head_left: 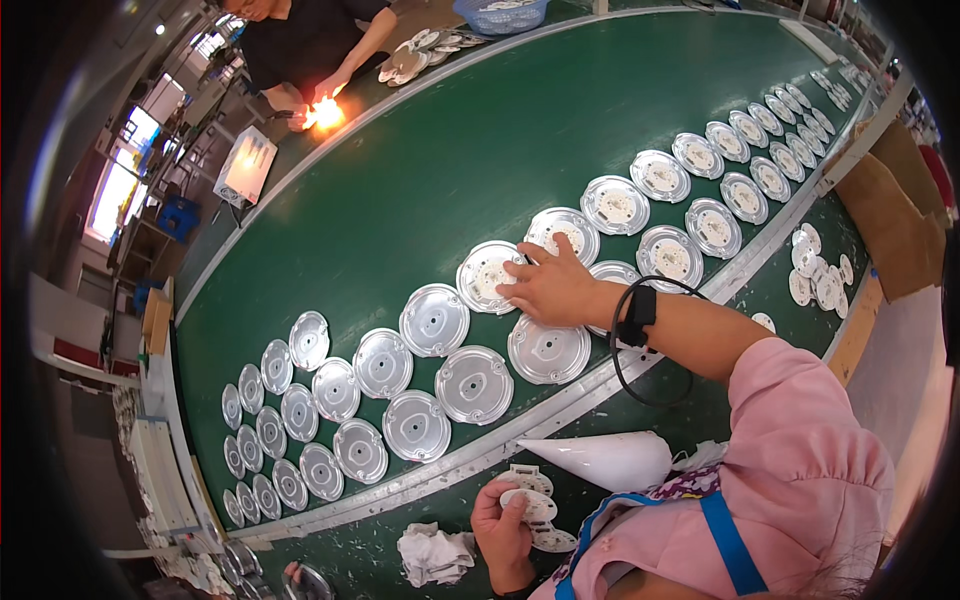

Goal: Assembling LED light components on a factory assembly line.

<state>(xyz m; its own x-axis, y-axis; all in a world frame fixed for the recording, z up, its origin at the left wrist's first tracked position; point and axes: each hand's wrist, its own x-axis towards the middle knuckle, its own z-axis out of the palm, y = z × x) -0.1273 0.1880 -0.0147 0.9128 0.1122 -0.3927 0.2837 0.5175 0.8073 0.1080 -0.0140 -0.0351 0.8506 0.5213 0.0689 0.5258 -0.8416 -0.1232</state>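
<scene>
Left hand [505, 532]: fingers closed on white round board [532, 507], just beside similar boards near worktop edge. Right hand [555, 285]: fingers spread, not closed round anything, over two neighbouring metal discs; thumb side at board-topped disc [484, 272], another fingertip over next disc [549, 224]. Discs stand in rows along green worktop [420, 180]: bare ones toward left, board-topped ones toward right. Near left hand: white cone [610, 458] lying on side, crumpled white cloth [436, 554].
</scene>
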